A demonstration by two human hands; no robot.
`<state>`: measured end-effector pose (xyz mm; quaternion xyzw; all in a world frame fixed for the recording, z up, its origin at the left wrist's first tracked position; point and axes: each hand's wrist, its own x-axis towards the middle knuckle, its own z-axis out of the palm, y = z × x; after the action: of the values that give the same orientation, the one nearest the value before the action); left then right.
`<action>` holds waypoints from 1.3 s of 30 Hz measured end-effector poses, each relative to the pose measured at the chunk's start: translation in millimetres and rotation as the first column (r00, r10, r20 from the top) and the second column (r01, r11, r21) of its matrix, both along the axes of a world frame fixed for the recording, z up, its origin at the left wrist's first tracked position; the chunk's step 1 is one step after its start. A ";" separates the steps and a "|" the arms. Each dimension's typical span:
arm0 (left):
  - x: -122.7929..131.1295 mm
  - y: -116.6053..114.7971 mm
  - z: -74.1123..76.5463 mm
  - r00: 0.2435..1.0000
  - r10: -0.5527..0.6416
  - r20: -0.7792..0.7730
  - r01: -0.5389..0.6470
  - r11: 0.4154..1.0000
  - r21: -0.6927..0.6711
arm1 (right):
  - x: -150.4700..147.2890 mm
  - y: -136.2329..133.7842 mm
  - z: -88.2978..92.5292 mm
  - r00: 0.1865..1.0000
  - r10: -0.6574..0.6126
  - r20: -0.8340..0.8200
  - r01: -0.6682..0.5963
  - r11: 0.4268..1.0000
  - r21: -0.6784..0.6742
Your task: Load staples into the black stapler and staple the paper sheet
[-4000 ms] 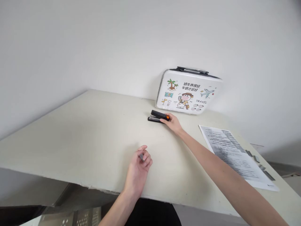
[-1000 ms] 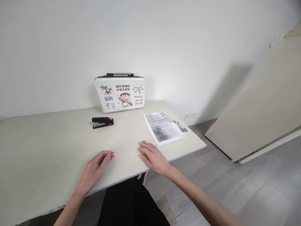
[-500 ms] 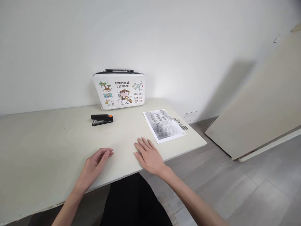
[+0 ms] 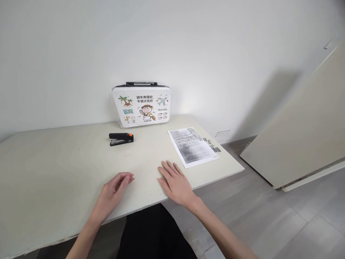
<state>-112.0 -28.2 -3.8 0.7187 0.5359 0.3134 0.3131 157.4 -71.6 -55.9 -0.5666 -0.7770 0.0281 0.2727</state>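
Note:
My left hand (image 4: 114,194) rests on its side on the table, fingers curled loosely in and thumb against them, with nothing visible in it. Palm down and flat, my right hand (image 4: 176,183) lies near the front edge, its fingers a little apart. Just beyond it is a printed sheet of paper (image 4: 193,148), apart from the fingertips. Small grey staple strips (image 4: 215,149) are scattered along the sheet's right side, several of them, some partly by its edge. A black stapler (image 4: 121,139) with an orange mark lies on the table beyond my left hand.
A white case (image 4: 142,107) printed with cartoons and a black handle stands upright against the wall at the back of the pale table (image 4: 54,172). To the right, a large leaning panel (image 4: 302,136) stands on the grey floor beyond the table's edge.
The whole view has shifted slightly, so everything appears a little farther right and lower. Both hands keep their pose on the table, and no object has moved on it.

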 end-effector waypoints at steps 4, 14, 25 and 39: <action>0.0 -0.1 -1.7 1.000 0.000 0.021 0.000 1.000 0.003 | 4.2 -1.9 2.4 0.998 0.043 -0.040 -0.044 0.999 -0.032; -2.8 -2.3 -1.6 0.999 -0.018 0.030 0.018 1.000 0.011 | 98.8 18.1 -0.3 0.985 -0.168 -0.030 0.167 0.986 -0.028; -2.6 -5.2 -1.7 0.999 -0.025 0.045 0.025 1.000 0.000 | 159.8 15.8 -20.4 0.930 -0.351 0.111 0.368 0.905 -0.212; -4.7 -2.1 -8.9 0.998 -0.048 0.030 0.047 0.999 0.025 | 104.7 -21.2 -9.4 0.941 -0.237 0.241 0.282 0.943 -0.177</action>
<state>-116.7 -30.3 -12.7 0.7300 0.5099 0.3234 0.3201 262.1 -92.8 -65.4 -0.6896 -0.7129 0.0112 0.1268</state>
